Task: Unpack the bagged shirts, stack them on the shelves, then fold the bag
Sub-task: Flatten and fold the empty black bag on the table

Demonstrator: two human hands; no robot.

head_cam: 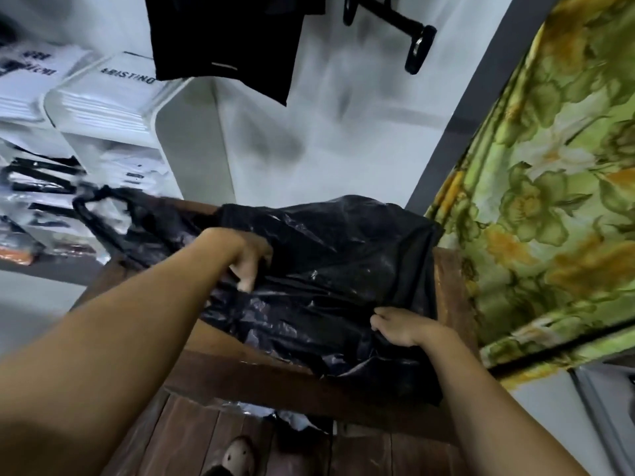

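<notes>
1. I see the black plastic bag (343,269) lying crumpled and mostly flat on the brown wooden table (247,372). It covers most of the tabletop.
2. The bag's near corner hangs over the table's front edge. Its looped handles stick out to the left, past the table, in front of the shelves.
3. Left hand (251,262): palm down on the left middle of the bag, fingers curled into the plastic and thumb pointing down. It is grasping a fold of the bag.
4. Right hand (398,324): at the bag's near right part, fingers curled round a bunch of plastic. It is also grasping the bag.
5. The two hands are apart, with wrinkled plastic between them.
6. White shelves (171,132) stand at the upper left, beside the table's far left corner.
7. Packed shirts (110,94) sit in a neat stack on the upper shelf, with lettering on the top pack. Another stack sits just left of it.
8. More packed shirts are on the lower shelf, and further left there are some with dark stripes. That area is blurred, so I can't tell details.
9. A black garment (226,39) hangs at the top centre against the white wall, with a black hanger (395,25) to its right.
10. A green and yellow floral curtain (549,166) fills the right side, just beside the table's right edge.
11. Below the table I see a wood plank floor, a bit of light plastic (292,419), and a shoe (238,455) at the bottom edge.
</notes>
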